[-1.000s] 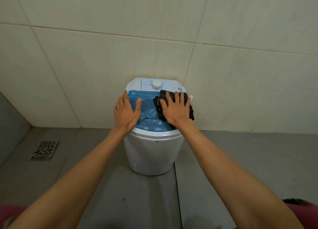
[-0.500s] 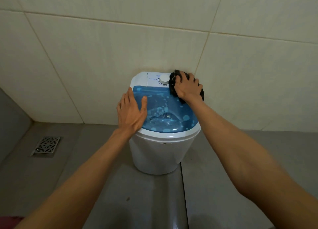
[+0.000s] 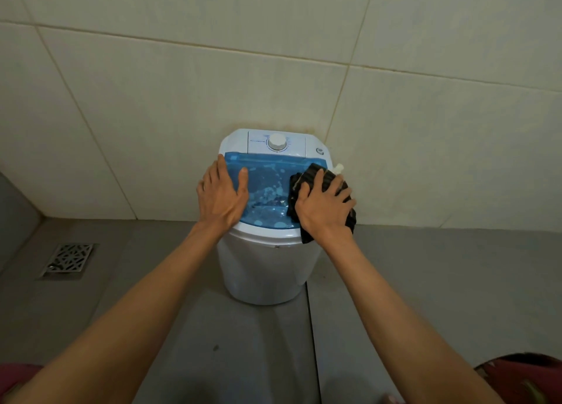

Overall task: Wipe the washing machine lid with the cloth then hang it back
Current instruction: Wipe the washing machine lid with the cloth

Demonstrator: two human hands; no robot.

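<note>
Right hand flat, fingers spread, pressing the dark cloth onto the right side of the blue lid; cloth edge hangs over the rim. Left hand open, palm down on the lid's left edge, holding nothing. Small white washing machine stands on grey floor against the tiled wall; floor drain well off to the left
</note>
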